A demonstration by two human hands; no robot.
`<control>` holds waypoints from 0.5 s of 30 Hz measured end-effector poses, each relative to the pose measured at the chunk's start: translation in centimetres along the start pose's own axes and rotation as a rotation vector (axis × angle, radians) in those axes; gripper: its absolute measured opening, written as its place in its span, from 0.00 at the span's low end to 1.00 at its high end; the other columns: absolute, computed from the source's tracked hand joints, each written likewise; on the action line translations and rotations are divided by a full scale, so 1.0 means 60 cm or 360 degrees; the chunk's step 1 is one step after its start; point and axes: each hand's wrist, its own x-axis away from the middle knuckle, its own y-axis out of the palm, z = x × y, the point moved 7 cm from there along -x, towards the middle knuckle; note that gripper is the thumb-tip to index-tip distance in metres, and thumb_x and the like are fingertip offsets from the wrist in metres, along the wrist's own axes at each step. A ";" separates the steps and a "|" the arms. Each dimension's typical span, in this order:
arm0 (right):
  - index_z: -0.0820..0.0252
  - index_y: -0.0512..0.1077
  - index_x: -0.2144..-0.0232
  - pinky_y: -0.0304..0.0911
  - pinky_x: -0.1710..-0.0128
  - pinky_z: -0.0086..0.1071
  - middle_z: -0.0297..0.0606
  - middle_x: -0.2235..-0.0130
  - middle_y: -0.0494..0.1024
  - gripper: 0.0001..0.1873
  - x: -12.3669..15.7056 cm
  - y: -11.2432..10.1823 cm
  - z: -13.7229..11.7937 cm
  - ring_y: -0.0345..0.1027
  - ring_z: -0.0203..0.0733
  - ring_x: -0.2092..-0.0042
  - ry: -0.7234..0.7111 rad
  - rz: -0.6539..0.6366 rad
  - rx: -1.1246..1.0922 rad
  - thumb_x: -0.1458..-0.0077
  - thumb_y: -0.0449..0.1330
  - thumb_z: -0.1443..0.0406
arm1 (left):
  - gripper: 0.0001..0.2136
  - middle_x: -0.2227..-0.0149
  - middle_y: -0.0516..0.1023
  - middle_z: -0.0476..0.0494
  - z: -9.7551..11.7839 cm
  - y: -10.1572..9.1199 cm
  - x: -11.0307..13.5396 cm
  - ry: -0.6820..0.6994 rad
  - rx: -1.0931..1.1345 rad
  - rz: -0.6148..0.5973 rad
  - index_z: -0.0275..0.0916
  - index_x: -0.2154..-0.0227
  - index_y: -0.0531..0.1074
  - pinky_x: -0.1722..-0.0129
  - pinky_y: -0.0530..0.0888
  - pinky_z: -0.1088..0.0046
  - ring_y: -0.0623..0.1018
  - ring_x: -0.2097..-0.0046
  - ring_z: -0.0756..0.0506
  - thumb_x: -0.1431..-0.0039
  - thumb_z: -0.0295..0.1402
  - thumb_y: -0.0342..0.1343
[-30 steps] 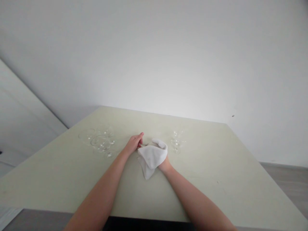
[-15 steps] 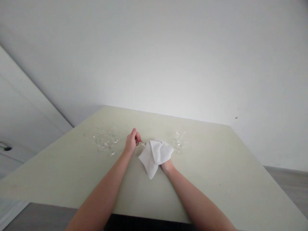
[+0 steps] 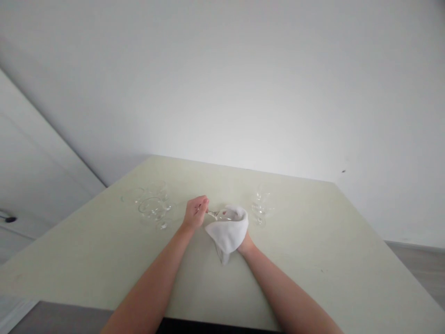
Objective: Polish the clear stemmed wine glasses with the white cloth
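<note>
My left hand is closed around the stem of a clear stemmed glass held sideways above the pale table. My right hand is almost wholly hidden under a white cloth, which it presses around the glass bowl. Only the heel of that hand shows. A red fingertip spot shows through the glass.
Several clear stemmed glasses stand in a group to the left of my hands. Another stemmed glass stands to the right of the cloth. A white wall rises behind the table, with grey floor at the right.
The cloth has shifted round the glass bowl and now hangs lower. My left hand has turned a little on the stem. The view has dropped slightly.
</note>
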 end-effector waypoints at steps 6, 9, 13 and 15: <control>0.58 0.70 0.48 0.69 0.45 0.41 0.42 0.52 0.79 0.38 0.010 0.017 -0.030 0.76 0.49 0.53 -0.0264 0.0198 0.0408 0.63 0.76 0.60 | 0.27 0.87 0.61 0.50 -0.075 0.025 0.004 -0.0985 0.0131 -0.0283 0.42 0.88 0.56 0.80 0.56 0.73 0.60 0.83 0.51 0.42 0.56 0.46; 0.59 0.69 0.48 0.70 0.46 0.42 0.45 0.52 0.79 0.39 0.013 0.026 -0.043 0.76 0.49 0.53 -0.0343 0.0159 0.0463 0.64 0.76 0.59 | 0.27 0.87 0.60 0.52 -0.091 0.033 0.013 -0.1164 0.0154 -0.0380 0.42 0.87 0.56 0.82 0.54 0.74 0.59 0.84 0.51 0.44 0.58 0.47; 0.58 0.74 0.52 0.70 0.47 0.46 0.44 0.54 0.81 0.26 0.005 0.006 -0.035 0.77 0.52 0.53 -0.0314 0.0176 0.0428 0.52 0.68 0.54 | 0.28 0.87 0.59 0.51 -0.066 0.029 0.003 -0.0795 0.0075 -0.0296 0.42 0.88 0.56 0.80 0.56 0.74 0.60 0.82 0.51 0.44 0.58 0.46; 0.57 0.77 0.56 0.69 0.46 0.50 0.44 0.54 0.82 0.21 0.002 -0.017 -0.021 0.76 0.55 0.51 -0.0334 0.0297 0.0572 0.49 0.64 0.51 | 0.28 0.87 0.59 0.51 -0.047 0.030 0.001 -0.0617 0.0059 -0.0275 0.42 0.88 0.57 0.78 0.58 0.73 0.61 0.81 0.51 0.43 0.57 0.47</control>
